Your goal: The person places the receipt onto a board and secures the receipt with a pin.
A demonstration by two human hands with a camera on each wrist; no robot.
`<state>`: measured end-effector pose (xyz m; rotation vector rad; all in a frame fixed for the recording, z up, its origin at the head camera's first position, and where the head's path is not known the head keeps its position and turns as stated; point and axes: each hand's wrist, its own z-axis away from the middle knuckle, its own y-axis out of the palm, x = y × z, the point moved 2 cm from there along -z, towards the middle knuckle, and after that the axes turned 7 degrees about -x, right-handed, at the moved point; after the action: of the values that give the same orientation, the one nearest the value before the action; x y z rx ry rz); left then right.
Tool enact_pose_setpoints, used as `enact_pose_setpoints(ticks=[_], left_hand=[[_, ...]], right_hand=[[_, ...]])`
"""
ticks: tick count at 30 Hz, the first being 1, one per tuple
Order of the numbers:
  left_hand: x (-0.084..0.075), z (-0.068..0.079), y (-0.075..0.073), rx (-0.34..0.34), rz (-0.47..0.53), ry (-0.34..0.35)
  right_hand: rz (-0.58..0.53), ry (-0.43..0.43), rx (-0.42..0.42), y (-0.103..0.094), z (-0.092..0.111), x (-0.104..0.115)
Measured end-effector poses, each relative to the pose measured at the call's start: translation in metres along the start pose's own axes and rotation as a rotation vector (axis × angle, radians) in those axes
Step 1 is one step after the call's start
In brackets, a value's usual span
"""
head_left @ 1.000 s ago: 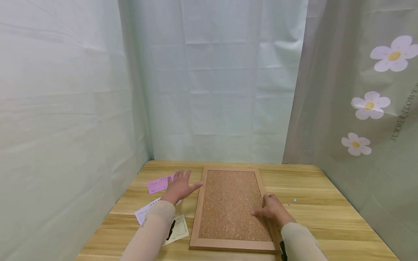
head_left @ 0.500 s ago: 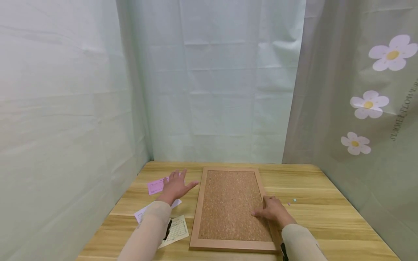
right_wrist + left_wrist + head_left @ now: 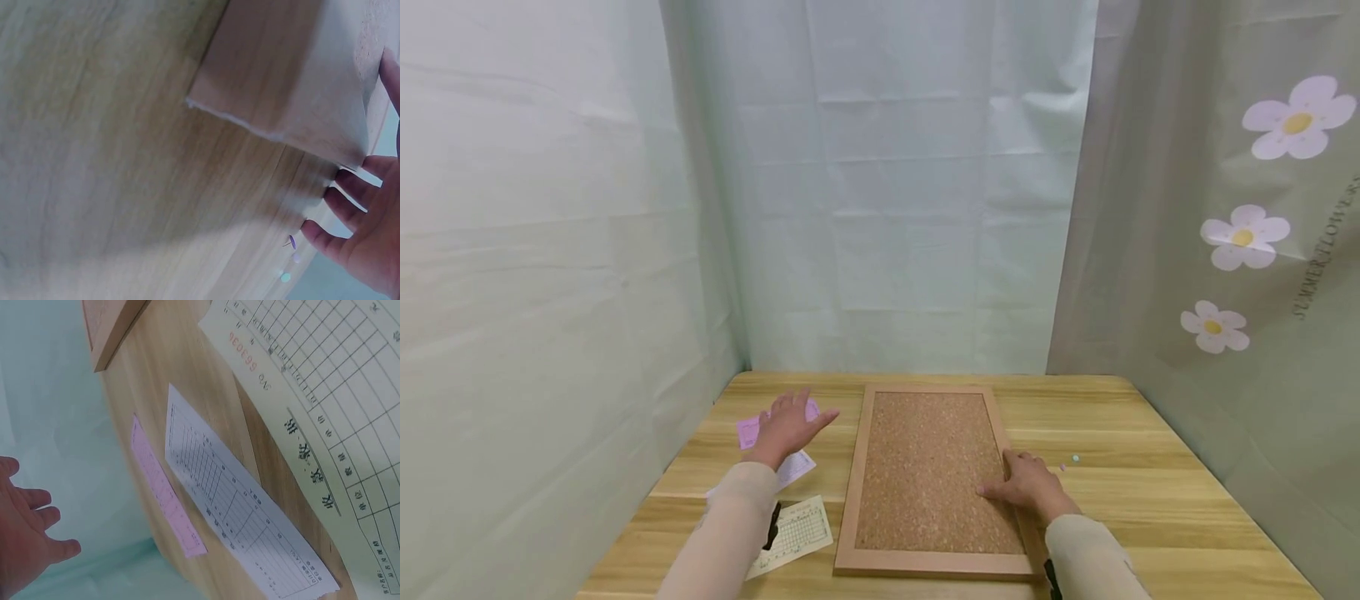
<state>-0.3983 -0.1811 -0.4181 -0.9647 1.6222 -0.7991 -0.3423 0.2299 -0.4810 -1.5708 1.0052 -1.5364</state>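
The person's right hand [image 3: 1030, 485] straddles the right side of a rectangular brown cork board [image 3: 936, 475] with a light brown wooden frame [image 3: 925, 563], which lies flat with its long sides running away from the body. The thumb reaches over the frame onto the cork, while the fingers come down along the outer edge, so the right rail sits between them, nearer the front corner than the far one; how firmly they hold it cannot be told. Beyond those fingertips, on the yellowish wood-grain table [image 3: 1150, 500], lie small push pins: one purple [image 3: 292, 241], one pale lilac [image 3: 296, 257] and one mint green [image 3: 285, 277]. The left hand [image 3: 787, 431] is spread wide, thumb out towards the board, holding nothing and raised over the left of the table, apart from the frame. Around and below it are three printed paper slips, all left of the board: a pink slip [image 3: 165, 487] farthest away, a white slip with a ruled table [image 3: 225, 506] in the middle, and a pale yellow-green gridded slip [image 3: 796, 533] nearest the person, beside the frame's near left corner.
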Motion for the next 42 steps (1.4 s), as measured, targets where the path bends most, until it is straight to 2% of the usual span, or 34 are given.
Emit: enact_pose_setpoints(ticks=[5,14,21,30,42], left_hand=[[0.006,-0.002,-0.006,0.010,0.045,-0.015],[0.019,-0.001,-0.013,-0.025,0.083,0.028],[0.030,0.000,-0.018,-0.050,0.117,0.030],[0.044,-0.005,-0.024,-0.061,0.129,0.016],[0.061,-0.017,-0.038,-0.069,0.136,-0.011]], right_hand=[[0.002,-0.001,0.000,0.001,-0.001,-0.002],[-0.003,0.008,0.011,0.003,-0.002,-0.002],[0.010,0.010,0.011,0.004,-0.004,-0.001],[0.007,0.039,0.023,0.001,-0.003,0.000],[0.014,0.024,0.026,0.002,-0.005,-0.002]])
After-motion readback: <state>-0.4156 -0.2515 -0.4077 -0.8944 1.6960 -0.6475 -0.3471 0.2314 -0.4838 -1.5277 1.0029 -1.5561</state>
